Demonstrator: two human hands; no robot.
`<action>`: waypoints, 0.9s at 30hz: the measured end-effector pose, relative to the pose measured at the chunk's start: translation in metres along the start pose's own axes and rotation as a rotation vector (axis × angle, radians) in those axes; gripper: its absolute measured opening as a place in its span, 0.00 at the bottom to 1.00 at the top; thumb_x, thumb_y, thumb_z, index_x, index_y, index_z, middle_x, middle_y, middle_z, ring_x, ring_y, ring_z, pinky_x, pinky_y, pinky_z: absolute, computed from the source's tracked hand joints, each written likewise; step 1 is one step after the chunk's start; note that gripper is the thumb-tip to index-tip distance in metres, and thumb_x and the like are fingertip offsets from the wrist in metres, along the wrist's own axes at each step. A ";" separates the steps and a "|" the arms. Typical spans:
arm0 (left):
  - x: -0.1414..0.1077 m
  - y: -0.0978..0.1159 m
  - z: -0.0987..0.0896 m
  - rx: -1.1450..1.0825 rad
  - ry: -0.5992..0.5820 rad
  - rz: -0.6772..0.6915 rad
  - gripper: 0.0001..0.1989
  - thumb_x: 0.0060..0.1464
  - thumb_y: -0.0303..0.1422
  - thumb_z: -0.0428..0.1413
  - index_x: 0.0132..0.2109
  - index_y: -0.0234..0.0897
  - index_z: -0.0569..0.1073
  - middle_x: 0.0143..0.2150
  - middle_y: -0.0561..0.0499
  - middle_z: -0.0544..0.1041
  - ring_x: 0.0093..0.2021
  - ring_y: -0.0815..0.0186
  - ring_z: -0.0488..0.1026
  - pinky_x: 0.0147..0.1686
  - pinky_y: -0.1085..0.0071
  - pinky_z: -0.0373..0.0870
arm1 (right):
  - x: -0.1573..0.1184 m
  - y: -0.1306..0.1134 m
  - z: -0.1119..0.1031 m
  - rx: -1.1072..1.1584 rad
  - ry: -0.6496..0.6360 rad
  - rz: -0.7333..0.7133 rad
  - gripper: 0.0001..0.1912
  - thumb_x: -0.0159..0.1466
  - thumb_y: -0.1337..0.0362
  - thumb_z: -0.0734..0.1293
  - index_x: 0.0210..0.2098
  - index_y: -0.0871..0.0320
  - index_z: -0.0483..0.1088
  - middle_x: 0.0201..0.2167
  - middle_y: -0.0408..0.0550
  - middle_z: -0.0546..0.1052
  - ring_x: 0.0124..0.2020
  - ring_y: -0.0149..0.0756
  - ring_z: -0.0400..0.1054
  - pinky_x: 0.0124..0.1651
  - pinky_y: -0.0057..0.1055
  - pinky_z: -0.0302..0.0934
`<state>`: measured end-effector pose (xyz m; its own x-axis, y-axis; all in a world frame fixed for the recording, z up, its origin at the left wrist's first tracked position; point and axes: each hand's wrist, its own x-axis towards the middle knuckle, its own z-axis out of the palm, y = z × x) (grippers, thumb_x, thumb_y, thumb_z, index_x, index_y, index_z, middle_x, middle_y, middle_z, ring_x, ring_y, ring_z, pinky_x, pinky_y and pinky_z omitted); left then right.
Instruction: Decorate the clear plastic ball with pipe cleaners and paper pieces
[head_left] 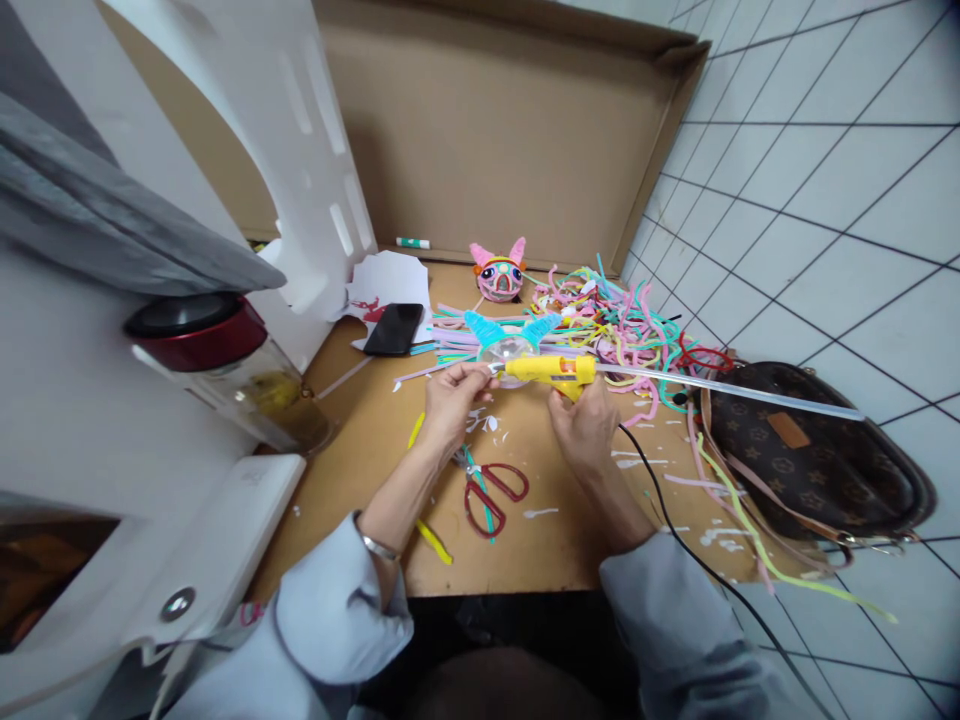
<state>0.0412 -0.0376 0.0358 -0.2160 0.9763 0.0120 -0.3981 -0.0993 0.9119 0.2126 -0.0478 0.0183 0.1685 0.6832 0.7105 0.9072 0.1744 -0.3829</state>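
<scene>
My right hand [586, 425] grips a yellow hot glue gun [551, 370] by its handle, with a long translucent glue stick [727, 384] running out of the back. At the nozzle, my left hand [452, 402] is closed in a pinch; whatever its fingertips hold is too small to make out. Just behind the gun sits a transparent round piece [504, 347] with two blue fuzzy ears [541, 328]. Red-handled scissors [495, 492] lie on the table between my forearms, near a yellow pipe cleaner [433, 542].
Behind are a pink-eared animal head [500, 277] and a heap of coloured pipe cleaners [630, 330]. A black phone [395, 329] lies on paper at left, near a glass bottle [247, 370]. A brown handbag [810, 450] stands right, beside the gun's black cord [660, 490].
</scene>
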 end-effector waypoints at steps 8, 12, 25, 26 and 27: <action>0.000 0.000 0.000 -0.008 0.002 -0.008 0.10 0.34 0.34 0.64 0.26 0.33 0.76 0.22 0.52 0.76 0.25 0.71 0.73 0.24 0.78 0.66 | -0.002 0.000 0.001 -0.017 0.046 -0.038 0.17 0.58 0.60 0.60 0.45 0.60 0.63 0.32 0.55 0.74 0.35 0.49 0.71 0.35 0.40 0.65; 0.000 -0.001 0.000 -0.002 0.001 -0.003 0.10 0.35 0.34 0.64 0.26 0.33 0.76 0.23 0.52 0.76 0.25 0.71 0.73 0.24 0.78 0.66 | -0.002 0.000 0.001 -0.028 0.053 -0.040 0.16 0.58 0.61 0.60 0.44 0.60 0.63 0.32 0.55 0.74 0.35 0.49 0.71 0.35 0.39 0.65; 0.000 -0.001 0.000 0.002 -0.010 -0.011 0.10 0.34 0.34 0.64 0.26 0.33 0.76 0.23 0.52 0.76 0.24 0.71 0.73 0.24 0.77 0.66 | -0.001 -0.003 -0.001 -0.006 -0.030 0.038 0.16 0.57 0.61 0.60 0.44 0.60 0.63 0.33 0.56 0.74 0.38 0.50 0.71 0.38 0.40 0.66; 0.000 -0.001 0.000 0.002 -0.009 -0.013 0.10 0.34 0.34 0.64 0.26 0.33 0.76 0.23 0.52 0.76 0.24 0.71 0.73 0.24 0.77 0.66 | -0.001 -0.003 -0.001 0.004 -0.033 0.039 0.16 0.57 0.61 0.60 0.44 0.60 0.63 0.34 0.56 0.74 0.38 0.50 0.71 0.38 0.41 0.66; 0.000 -0.001 0.000 0.001 -0.007 -0.014 0.10 0.34 0.34 0.64 0.26 0.33 0.76 0.23 0.52 0.76 0.25 0.71 0.73 0.24 0.77 0.66 | -0.001 -0.003 -0.002 0.012 -0.037 0.037 0.16 0.58 0.61 0.61 0.44 0.60 0.63 0.34 0.56 0.74 0.38 0.50 0.71 0.38 0.41 0.66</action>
<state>0.0412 -0.0373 0.0350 -0.2038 0.9790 0.0018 -0.4000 -0.0850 0.9126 0.2104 -0.0502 0.0196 0.1876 0.7150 0.6734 0.8957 0.1569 -0.4161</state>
